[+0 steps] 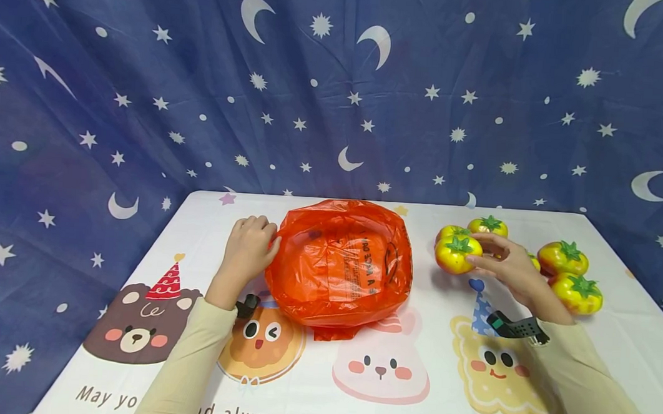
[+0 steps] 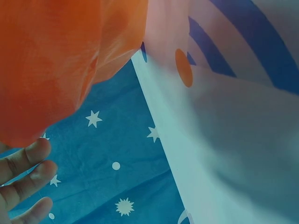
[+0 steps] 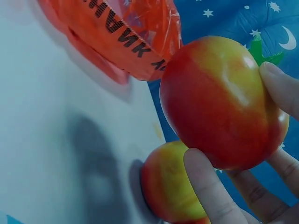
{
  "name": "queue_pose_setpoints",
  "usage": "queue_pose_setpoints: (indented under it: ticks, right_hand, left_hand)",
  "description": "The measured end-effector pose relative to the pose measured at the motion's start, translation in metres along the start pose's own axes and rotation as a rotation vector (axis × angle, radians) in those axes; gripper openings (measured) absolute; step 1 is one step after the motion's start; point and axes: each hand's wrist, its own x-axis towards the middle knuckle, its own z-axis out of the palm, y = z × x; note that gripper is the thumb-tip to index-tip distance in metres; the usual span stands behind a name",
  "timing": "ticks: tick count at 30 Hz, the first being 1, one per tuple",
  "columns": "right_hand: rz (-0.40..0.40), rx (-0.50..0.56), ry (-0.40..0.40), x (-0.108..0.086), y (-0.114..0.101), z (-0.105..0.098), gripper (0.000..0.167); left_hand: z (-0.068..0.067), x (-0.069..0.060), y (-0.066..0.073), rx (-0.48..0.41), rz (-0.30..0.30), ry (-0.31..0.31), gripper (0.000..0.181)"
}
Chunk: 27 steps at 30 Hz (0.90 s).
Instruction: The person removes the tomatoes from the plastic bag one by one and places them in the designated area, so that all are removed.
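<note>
A red plastic bag (image 1: 328, 263) stands on the table with its mouth spread wide. My left hand (image 1: 251, 243) is at the bag's left rim and appears to pinch it; the pinch itself is hidden, and the other fingers (image 2: 30, 156) show loosely bent beside the bag in the left wrist view. To the right of the bag, my right hand (image 1: 503, 266) holds a glossy yellow-and-red tomato (image 3: 219, 102) with a green leafy top, between thumb and fingers. It is raised off the table in the right wrist view, with another tomato (image 3: 170, 182) below it.
More tomatoes lie around the right hand: one (image 1: 488, 226) behind, others (image 1: 562, 258) to its right, and one (image 1: 577, 293) nearer the wrist. A white cloth (image 1: 298, 411) with cartoon figures covers the table. A blue star-patterned curtain (image 1: 325, 106) hangs behind and at the sides.
</note>
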Motion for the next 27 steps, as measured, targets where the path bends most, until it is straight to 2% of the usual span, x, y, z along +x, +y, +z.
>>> queue_pose_setpoints:
  ticks: [10, 27]
  right_hand:
    - [0.02, -0.032, -0.006, -0.001, 0.009, 0.004, 0.063]
    - [0.033, -0.034, -0.059, -0.003, 0.018, 0.007, 0.07]
  left_hand:
    - [0.0, -0.001, 0.001, 0.0, 0.002, 0.004, 0.015]
    - [0.0, 0.0, 0.001, 0.003, 0.003, -0.006, 0.015]
